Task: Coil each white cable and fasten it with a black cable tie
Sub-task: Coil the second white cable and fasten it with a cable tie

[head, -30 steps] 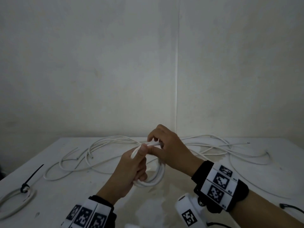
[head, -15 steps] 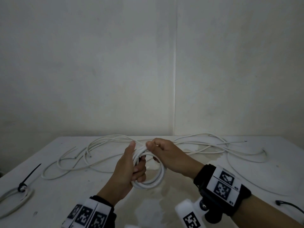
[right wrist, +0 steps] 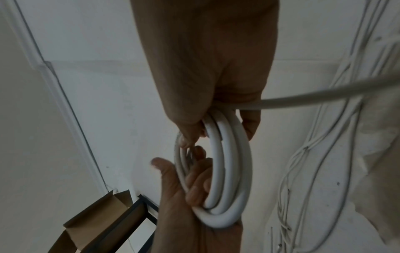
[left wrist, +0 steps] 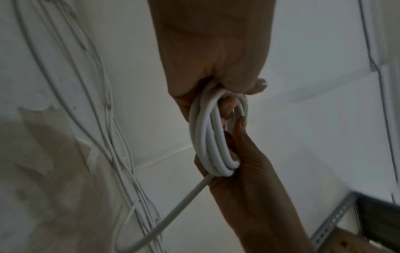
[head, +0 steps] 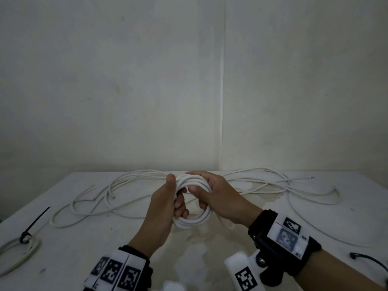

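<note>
A small coil of white cable [head: 194,222] hangs above the table's middle between both hands. My left hand [head: 168,198] grips the coil's left side, thumb up and fingers curled through the ring. My right hand [head: 212,193] holds its far right side, thumb inside the ring. In the left wrist view the coil [left wrist: 213,138] runs from my left hand [left wrist: 214,56] to the right hand [left wrist: 249,172], and a loose tail [left wrist: 173,207] trails to the table. In the right wrist view the coil [right wrist: 229,172] has several turns, and the tail [right wrist: 324,95] leaves rightward.
Loose white cables [head: 117,192] sprawl over the white table [head: 105,248] behind the hands and to the right [head: 294,185]. A coiled cable with a black tie [head: 26,236] lies at the left edge. Another black tie [head: 367,258] lies at the right edge.
My right hand has laid another turn onto the coil and now holds the coil's far side. The coil is thicker, and both hands have dropped slightly.
</note>
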